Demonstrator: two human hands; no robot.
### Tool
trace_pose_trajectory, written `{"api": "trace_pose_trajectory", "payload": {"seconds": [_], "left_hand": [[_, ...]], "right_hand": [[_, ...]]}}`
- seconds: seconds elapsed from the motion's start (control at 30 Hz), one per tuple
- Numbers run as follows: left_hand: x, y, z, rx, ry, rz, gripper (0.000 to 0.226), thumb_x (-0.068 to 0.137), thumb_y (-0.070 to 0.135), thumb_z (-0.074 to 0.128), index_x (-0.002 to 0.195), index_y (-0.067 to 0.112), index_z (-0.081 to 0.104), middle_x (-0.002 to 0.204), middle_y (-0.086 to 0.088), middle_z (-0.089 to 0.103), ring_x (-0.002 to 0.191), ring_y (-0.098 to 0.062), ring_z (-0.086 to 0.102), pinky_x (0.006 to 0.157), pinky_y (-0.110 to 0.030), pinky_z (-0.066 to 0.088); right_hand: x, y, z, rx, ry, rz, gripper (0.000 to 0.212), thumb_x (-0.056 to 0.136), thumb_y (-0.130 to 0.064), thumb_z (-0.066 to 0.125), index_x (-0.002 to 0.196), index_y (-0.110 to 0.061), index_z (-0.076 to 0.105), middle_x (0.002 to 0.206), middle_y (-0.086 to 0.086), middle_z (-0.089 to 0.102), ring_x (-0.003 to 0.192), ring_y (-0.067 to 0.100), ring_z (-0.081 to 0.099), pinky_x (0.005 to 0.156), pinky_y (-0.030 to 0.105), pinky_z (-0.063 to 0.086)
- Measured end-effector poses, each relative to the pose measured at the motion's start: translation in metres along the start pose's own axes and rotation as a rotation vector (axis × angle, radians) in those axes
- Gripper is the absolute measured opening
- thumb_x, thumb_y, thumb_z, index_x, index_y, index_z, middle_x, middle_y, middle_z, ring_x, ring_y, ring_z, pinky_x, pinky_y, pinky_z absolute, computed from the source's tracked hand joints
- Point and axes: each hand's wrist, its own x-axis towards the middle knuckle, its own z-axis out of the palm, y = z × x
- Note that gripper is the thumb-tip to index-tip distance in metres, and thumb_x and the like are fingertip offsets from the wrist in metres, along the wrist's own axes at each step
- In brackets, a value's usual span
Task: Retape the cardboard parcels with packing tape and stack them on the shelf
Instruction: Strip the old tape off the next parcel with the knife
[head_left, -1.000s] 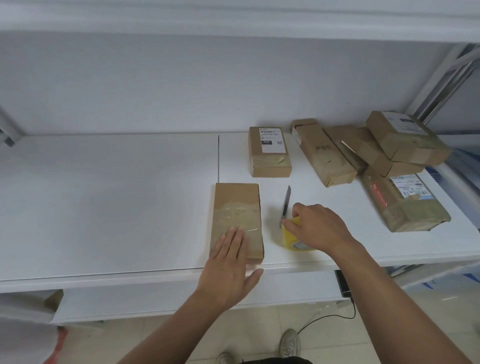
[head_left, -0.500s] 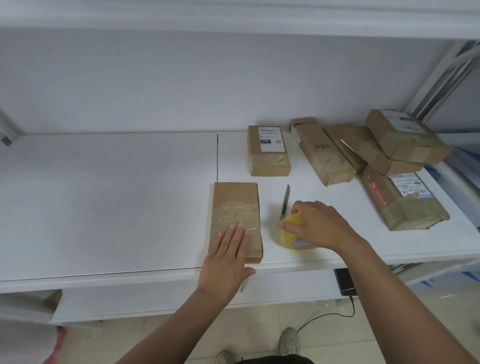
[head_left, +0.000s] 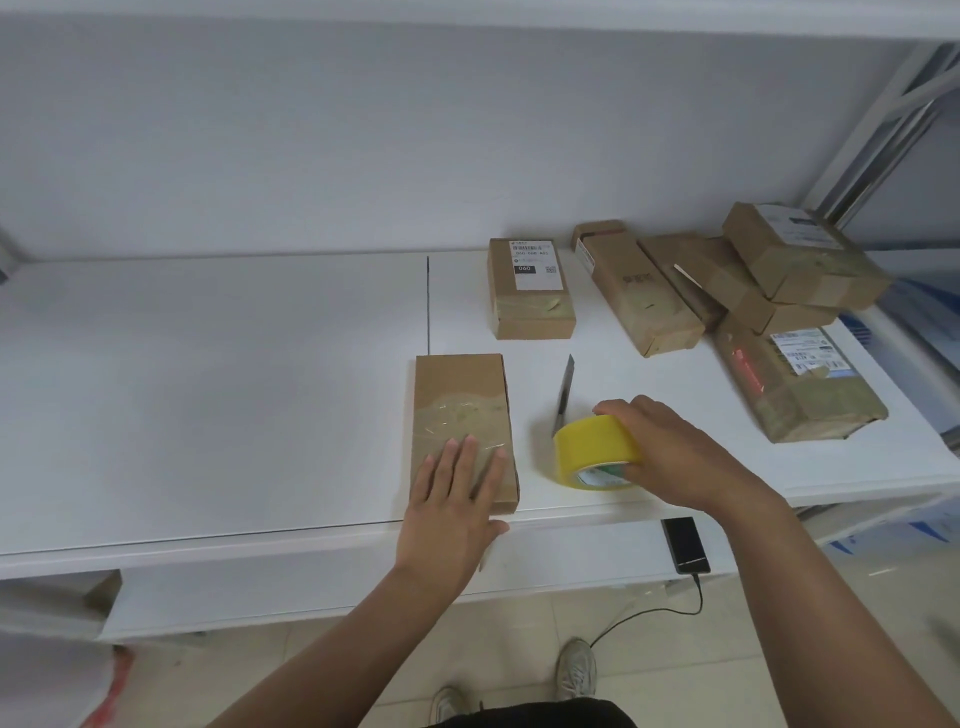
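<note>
Cardboard parcel (head_left: 460, 415) at shelf (head_left: 208, 415) edge under left hand (head_left: 452, 499), right hand (head_left: 670, 452) gripping tape roll (head_left: 592, 447)

The left hand (head_left: 451, 499) covered the near end of the taped parcel (head_left: 461, 410). The right hand (head_left: 675, 457) hid the far side of the yellow tape roll (head_left: 592, 449), which masked the lower end of the knife blade (head_left: 565, 387). The stacked parcels (head_left: 753, 280) overlapped, and their labels were too small to read. A dark device (head_left: 684, 543) sat partly under the shelf edge (head_left: 260, 551).
</note>
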Motion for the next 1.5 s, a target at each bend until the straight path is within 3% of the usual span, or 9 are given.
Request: {"api": "trace_pose_trajectory", "payload": {"seconds": [0.43, 0.57, 0.7, 0.93, 1.0, 1.13, 1.37, 1.43, 1.5], "left_hand": [[-0.009, -0.002, -0.013, 0.018, 0.154, -0.045, 0.089, 0.054, 0.043, 0.078, 0.136, 0.022, 0.053, 0.119, -0.013, 0.056, 0.094, -0.033, 0.048, 0.076, -0.045, 0.042], [-0.012, -0.011, -0.016, -0.135, 0.213, -0.133, 0.093, 0.058, 0.04, 0.074, 0.143, 0.02, 0.043, 0.136, -0.011, 0.047, 0.115, -0.036, 0.048, 0.089, -0.053, 0.046], [-0.012, -0.016, -0.021, -0.386, 0.123, -0.236, 0.091, 0.073, 0.043, 0.053, 0.155, 0.021, 0.022, 0.161, 0.001, 0.028, 0.148, -0.027, 0.02, 0.112, -0.057, 0.025], [-0.014, -0.014, -0.045, -0.804, 0.142, -0.466, 0.097, 0.077, 0.029, 0.063, 0.149, 0.056, 0.004, 0.155, 0.041, -0.005, 0.152, -0.014, 0.015, 0.122, -0.047, 0.015], [-0.014, -0.014, -0.05, -0.876, 0.208, -0.513, 0.098, 0.077, 0.017, 0.07, 0.147, 0.058, 0.015, 0.155, 0.04, 0.005, 0.148, -0.009, 0.025, 0.116, -0.047, 0.035], [-0.013, -0.018, -0.056, -0.99, 0.296, -0.629, 0.079, 0.077, 0.012, 0.074, 0.14, 0.044, 0.038, 0.15, 0.044, 0.018, 0.128, 0.016, 0.04, 0.085, -0.003, 0.043], [-0.02, -0.042, -0.051, -0.697, 0.35, -0.545, 0.077, 0.075, 0.036, 0.08, 0.14, 0.025, 0.039, 0.159, 0.02, 0.028, 0.134, -0.004, 0.044, 0.075, -0.024, 0.054], [-0.022, -0.051, -0.052, -0.56, 0.35, -0.46, 0.072, 0.075, 0.047, 0.071, 0.135, 0.016, 0.045, 0.154, 0.007, 0.043, 0.12, -0.013, 0.06, 0.065, -0.027, 0.057], [-0.022, -0.058, -0.055, -0.434, 0.326, -0.401, 0.069, 0.076, 0.051, 0.062, 0.132, 0.012, 0.048, 0.148, -0.003, 0.05, 0.095, -0.02, 0.07, 0.054, -0.029, 0.056]], "right_hand": [[-0.009, -0.032, -0.023, 0.006, 0.145, -0.104, 0.071, 0.091, -0.022, 0.062, 0.149, -0.04, 0.026, 0.121, -0.012, 0.04, 0.117, 0.014, 0.036, 0.091, 0.032, 0.03], [-0.002, -0.039, -0.031, 0.044, 0.161, -0.129, 0.072, 0.09, -0.017, 0.062, 0.148, -0.042, 0.027, 0.122, -0.015, 0.038, 0.117, 0.013, 0.036, 0.087, 0.029, 0.028], [0.008, -0.049, -0.032, 0.089, 0.15, -0.163, 0.072, 0.088, -0.02, 0.065, 0.144, -0.045, 0.028, 0.129, -0.015, 0.041, 0.122, 0.012, 0.038, 0.091, 0.032, 0.036], [0.018, -0.075, -0.029, 0.195, 0.114, -0.236, 0.075, 0.086, -0.017, 0.068, 0.146, -0.04, 0.031, 0.137, -0.014, 0.04, 0.123, 0.006, 0.036, 0.097, 0.032, 0.039], [0.022, -0.084, -0.029, 0.215, 0.119, -0.253, 0.076, 0.085, -0.016, 0.068, 0.147, -0.04, 0.031, 0.142, -0.015, 0.038, 0.121, 0.002, 0.034, 0.097, 0.029, 0.036], [0.028, -0.101, -0.028, 0.247, 0.137, -0.274, 0.077, 0.083, -0.018, 0.069, 0.146, -0.042, 0.031, 0.144, -0.014, 0.038, 0.126, 0.009, 0.037, 0.101, 0.035, 0.039], [0.045, -0.115, -0.006, 0.299, 0.143, -0.309, 0.075, 0.084, -0.016, 0.07, 0.146, -0.037, 0.035, 0.144, -0.012, 0.039, 0.126, 0.004, 0.032, 0.094, 0.019, 0.025], [0.048, -0.116, 0.001, 0.362, 0.149, -0.3, 0.073, 0.083, -0.011, 0.07, 0.145, -0.034, 0.038, 0.14, -0.012, 0.04, 0.122, 0.002, 0.033, 0.093, 0.005, 0.021], [0.05, -0.116, 0.008, 0.428, 0.156, -0.287, 0.072, 0.082, -0.01, 0.071, 0.143, -0.033, 0.041, 0.138, -0.013, 0.041, 0.121, 0.002, 0.035, 0.099, 0.011, 0.026]]}}
